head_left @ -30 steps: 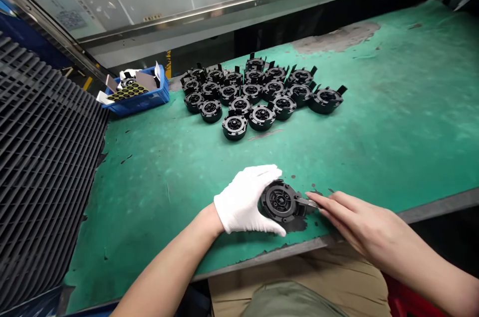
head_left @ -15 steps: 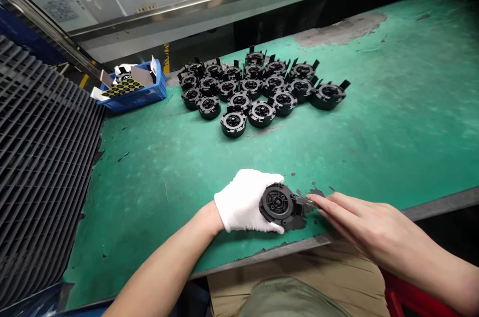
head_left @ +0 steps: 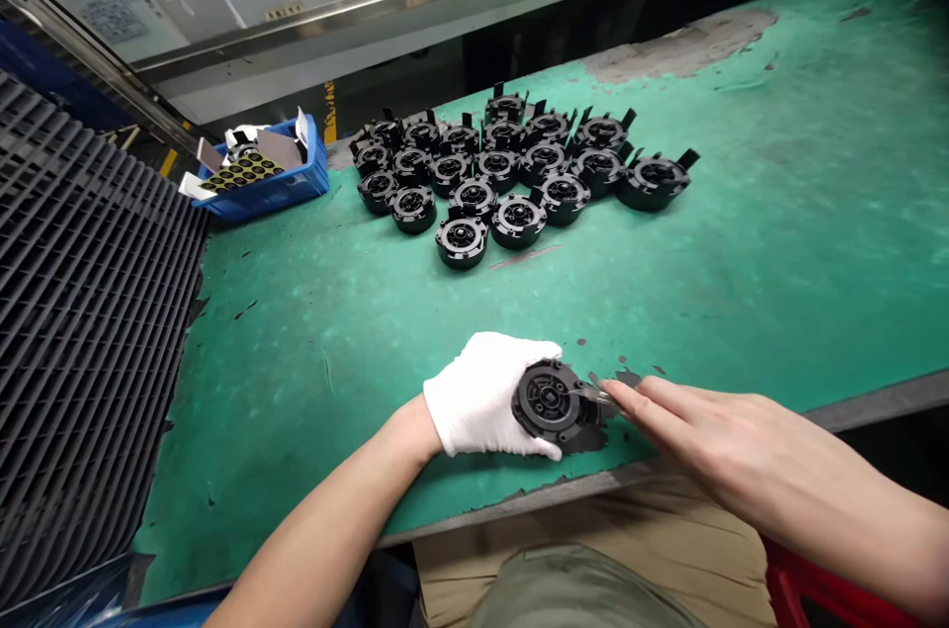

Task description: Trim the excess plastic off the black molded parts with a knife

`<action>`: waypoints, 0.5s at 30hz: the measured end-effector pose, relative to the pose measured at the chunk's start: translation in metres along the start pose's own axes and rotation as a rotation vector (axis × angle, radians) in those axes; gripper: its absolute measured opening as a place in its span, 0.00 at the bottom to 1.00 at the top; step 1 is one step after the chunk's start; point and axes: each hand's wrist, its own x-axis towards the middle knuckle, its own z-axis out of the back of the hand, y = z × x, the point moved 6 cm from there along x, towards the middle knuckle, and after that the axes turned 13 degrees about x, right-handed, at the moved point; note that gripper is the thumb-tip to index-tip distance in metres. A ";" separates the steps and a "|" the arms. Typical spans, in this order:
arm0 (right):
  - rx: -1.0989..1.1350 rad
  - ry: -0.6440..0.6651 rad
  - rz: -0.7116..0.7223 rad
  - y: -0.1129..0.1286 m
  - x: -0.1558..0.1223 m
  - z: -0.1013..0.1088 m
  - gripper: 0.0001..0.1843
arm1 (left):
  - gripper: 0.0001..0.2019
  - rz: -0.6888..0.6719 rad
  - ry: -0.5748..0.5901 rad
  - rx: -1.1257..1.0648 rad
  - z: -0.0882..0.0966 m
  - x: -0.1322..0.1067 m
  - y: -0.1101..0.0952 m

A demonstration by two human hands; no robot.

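My left hand (head_left: 485, 398), in a white glove, is closed around the rim of a round black plastic housing (head_left: 550, 398) near the front edge of the bench. The ringed face of the housing points up at me. My bare right hand (head_left: 701, 425) grips thin metal tweezers (head_left: 604, 398) from the right. Their tips reach over the right part of the housing; whether they touch it or hold anything is too small to tell. A dark tab sticks out on that side, partly hidden by the tweezers and fingers.
Several similar black housings (head_left: 517, 220) with upright tabs stand grouped at the back of the green bench (head_left: 333, 312). A blue bin (head_left: 315, 175) with a sheet of round stickers (head_left: 244, 171) sits at the back left. Stacked grey ribbed trays (head_left: 89, 331) border the left side.
My right hand has moved slightly left, bringing the tweezer tips from the tab onto the face of the housing. My left hand keeps its hold nearly unmoved.
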 end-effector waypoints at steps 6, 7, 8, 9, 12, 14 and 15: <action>-0.023 0.022 0.083 -0.004 0.004 0.002 0.57 | 0.40 0.001 -0.012 0.004 -0.002 -0.001 0.001; -0.029 0.019 0.086 -0.004 0.005 0.002 0.57 | 0.40 -0.003 -0.019 0.006 -0.002 -0.002 0.001; -0.035 0.019 0.091 -0.005 0.006 0.002 0.58 | 0.40 -0.008 -0.027 0.006 -0.002 -0.002 0.002; -0.040 0.018 0.101 -0.005 0.007 0.003 0.58 | 0.39 -0.013 -0.034 0.003 -0.002 -0.003 0.002; -0.049 -0.002 0.141 -0.002 0.018 0.014 0.60 | 0.39 -0.023 -0.044 -0.015 0.000 -0.003 0.001; -0.059 0.012 0.178 0.001 0.029 0.024 0.56 | 0.38 -0.016 -0.027 -0.024 0.001 -0.002 0.000; -0.071 0.036 0.196 0.004 0.035 0.029 0.53 | 0.38 -0.011 -0.018 -0.026 0.001 -0.002 -0.001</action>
